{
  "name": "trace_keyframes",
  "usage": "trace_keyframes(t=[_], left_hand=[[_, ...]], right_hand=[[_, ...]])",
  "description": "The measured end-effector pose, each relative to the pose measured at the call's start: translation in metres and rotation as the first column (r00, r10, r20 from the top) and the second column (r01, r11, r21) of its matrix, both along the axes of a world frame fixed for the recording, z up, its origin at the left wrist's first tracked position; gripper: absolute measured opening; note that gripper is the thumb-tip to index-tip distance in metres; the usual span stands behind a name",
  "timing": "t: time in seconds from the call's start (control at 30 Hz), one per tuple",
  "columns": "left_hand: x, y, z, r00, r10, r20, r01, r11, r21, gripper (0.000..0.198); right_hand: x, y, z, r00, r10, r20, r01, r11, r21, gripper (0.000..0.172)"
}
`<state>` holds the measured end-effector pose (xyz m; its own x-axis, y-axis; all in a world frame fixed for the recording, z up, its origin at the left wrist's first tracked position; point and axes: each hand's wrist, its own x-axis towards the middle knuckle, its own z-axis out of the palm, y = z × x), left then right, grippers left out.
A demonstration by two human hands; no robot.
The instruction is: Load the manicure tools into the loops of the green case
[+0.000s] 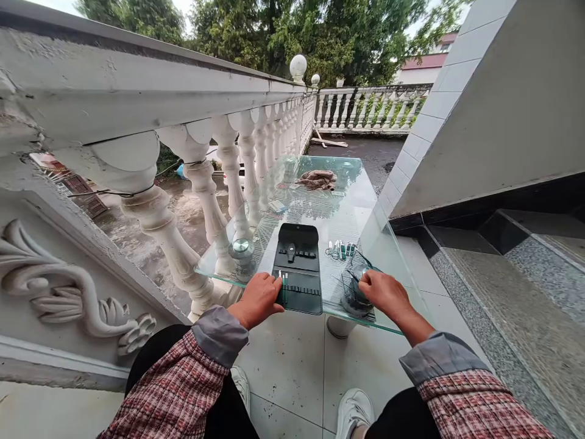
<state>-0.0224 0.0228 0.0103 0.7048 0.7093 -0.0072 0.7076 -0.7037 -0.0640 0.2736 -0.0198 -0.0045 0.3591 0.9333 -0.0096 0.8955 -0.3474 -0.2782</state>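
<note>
An open black tool case [297,268] lies on the near part of a glass table [338,210]. My left hand [257,299] rests at the case's lower left corner, fingers curled around small green-handled tools with light tips [282,281]. My right hand [384,291] sits to the right of the case, fingers pinched on a thin dark item at the table's near right; what it is stays unclear. A cluster of small green and silver tool bits [340,249] lies on the glass between the case and my right hand.
A crumpled brown cloth [317,179] lies at the table's far end. A white stone balustrade [237,164] runs along the left. Grey stone steps [507,274] rise on the right. My knees and white shoes [356,408] are below the table edge.
</note>
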Motion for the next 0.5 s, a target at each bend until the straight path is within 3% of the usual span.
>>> trace_keyframes(t=[0.1, 0.17, 0.23, 0.43, 0.5], left_hand=[[0.0, 0.0, 0.0, 1.0, -0.005, 0.005, 0.005, 1.0, -0.001, 0.054], [0.0, 0.001, -0.001, 1.0, -0.009, 0.01, 0.009, 1.0, -0.001, 0.054], [0.0, 0.002, -0.002, 1.0, -0.012, 0.017, 0.012, 1.0, 0.001, 0.053], [0.0, 0.001, 0.0, 1.0, -0.014, 0.023, 0.014, 1.0, 0.008, 0.052], [0.0, 0.0, 0.001, 1.0, -0.013, 0.021, 0.013, 1.0, 0.008, 0.05]], right_hand=[[0.003, 0.002, 0.004, 0.955, -0.026, -0.296, 0.094, 0.971, 0.218, 0.011], [0.001, 0.003, 0.006, 0.808, 0.014, -0.59, 0.192, 0.939, 0.285, 0.014], [-0.003, 0.004, 0.008, 0.65, 0.063, -0.757, 0.242, 0.927, 0.285, 0.028], [-0.015, 0.001, 0.011, 0.37, 0.187, -0.91, 0.247, 0.924, 0.291, 0.049], [-0.016, 0.001, 0.01, 0.342, 0.196, -0.919, 0.228, 0.931, 0.283, 0.049]])
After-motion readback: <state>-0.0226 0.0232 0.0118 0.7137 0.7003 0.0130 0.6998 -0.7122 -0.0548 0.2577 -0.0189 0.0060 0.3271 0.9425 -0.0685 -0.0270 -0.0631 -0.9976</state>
